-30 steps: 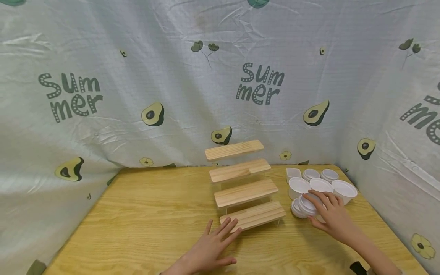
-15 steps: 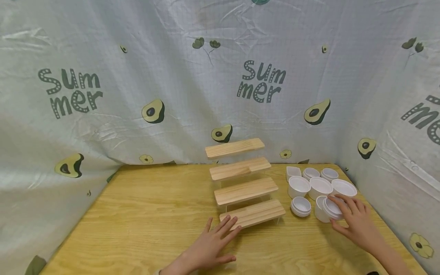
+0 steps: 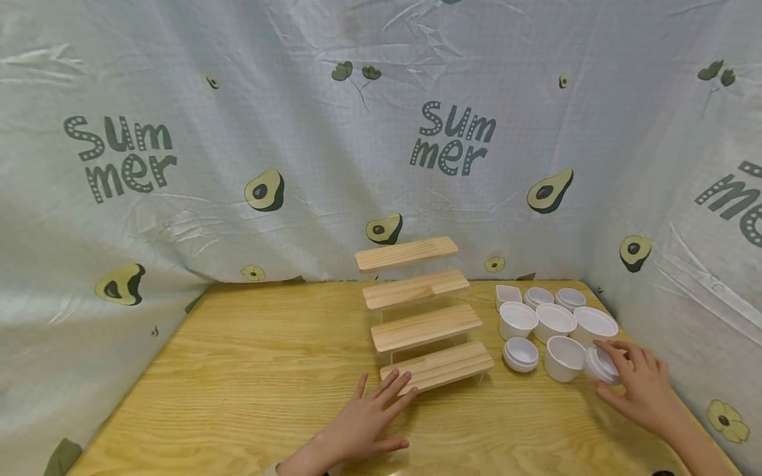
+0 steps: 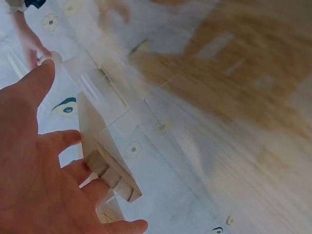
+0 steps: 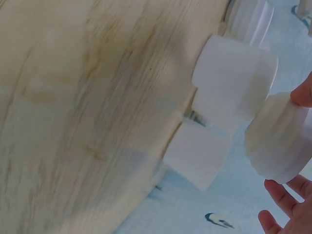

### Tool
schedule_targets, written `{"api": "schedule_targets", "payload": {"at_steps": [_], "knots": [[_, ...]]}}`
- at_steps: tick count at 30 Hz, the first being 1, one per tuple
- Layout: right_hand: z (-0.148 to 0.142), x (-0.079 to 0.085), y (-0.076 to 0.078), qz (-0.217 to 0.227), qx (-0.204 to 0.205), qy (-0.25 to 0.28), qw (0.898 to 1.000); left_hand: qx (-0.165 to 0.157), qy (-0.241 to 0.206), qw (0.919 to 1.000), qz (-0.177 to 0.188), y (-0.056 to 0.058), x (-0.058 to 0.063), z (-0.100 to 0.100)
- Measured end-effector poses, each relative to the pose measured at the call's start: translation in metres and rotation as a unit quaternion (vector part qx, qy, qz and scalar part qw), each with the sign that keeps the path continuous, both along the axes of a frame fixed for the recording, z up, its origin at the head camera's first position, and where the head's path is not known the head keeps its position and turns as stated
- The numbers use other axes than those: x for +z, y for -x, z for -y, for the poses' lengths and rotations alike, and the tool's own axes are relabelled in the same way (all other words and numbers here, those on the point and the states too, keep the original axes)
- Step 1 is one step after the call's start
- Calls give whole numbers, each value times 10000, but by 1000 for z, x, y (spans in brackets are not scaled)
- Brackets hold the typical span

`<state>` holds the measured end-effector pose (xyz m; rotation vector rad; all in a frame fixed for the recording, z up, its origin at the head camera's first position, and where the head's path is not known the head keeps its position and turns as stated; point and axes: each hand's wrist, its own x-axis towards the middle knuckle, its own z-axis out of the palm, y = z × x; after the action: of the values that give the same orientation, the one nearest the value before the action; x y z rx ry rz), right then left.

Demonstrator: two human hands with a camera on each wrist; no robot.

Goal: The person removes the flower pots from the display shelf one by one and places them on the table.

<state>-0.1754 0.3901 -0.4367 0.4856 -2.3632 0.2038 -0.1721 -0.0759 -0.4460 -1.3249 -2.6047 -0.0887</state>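
Observation:
My right hand pinches a small white round tub between thumb and fingers, just right of a white cup. In the right wrist view the tub looks ribbed and tilted, its side toward the camera. My left hand has its fingers spread, with the fingertips on the front edge of the lowest wooden board of a stepped display stand. The left wrist view shows these fingers straight against the board's end. A similar round tub stands left of the cup.
Behind the cup stand larger white cups in a row. Farther back are a square white container and two small round tubs. The stand's upper boards rise toward the printed curtain, which lines the table's back and sides.
My right hand has carried the small tub rightward, from beside the other small tub, across the front of the cup to its right side. My left hand stays on the lowest board.

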Motion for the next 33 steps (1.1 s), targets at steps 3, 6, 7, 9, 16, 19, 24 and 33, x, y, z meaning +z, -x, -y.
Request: {"api": "schedule_targets", "payload": {"at_steps": [3,6,7,9,16,19,24,33], "knots": [[-5,0,-1,103,-135,-33,9999,-12,-28,10000,23,0,1,0],[-9,0,-2,154,-222,-76,9996,4,-52,10000,73,0,1,1],[-10,0,-2,168,-239,-99,9995,13,-57,10000,79,0,1,1],[-13,0,-2,204,-274,-143,9993,34,-61,9999,85,0,1,1],[-24,-5,-1,477,-551,-504,9961,43,-10,10000,17,0,1,0],[-28,-8,2,545,-600,-744,9939,45,14,10000,-13,0,1,0],[-32,-12,8,687,-575,-968,9913,40,-23,10000,-22,0,1,1],[-32,-18,15,1003,-611,-1006,9880,4,-15,10000,-45,1,0,0]]}}
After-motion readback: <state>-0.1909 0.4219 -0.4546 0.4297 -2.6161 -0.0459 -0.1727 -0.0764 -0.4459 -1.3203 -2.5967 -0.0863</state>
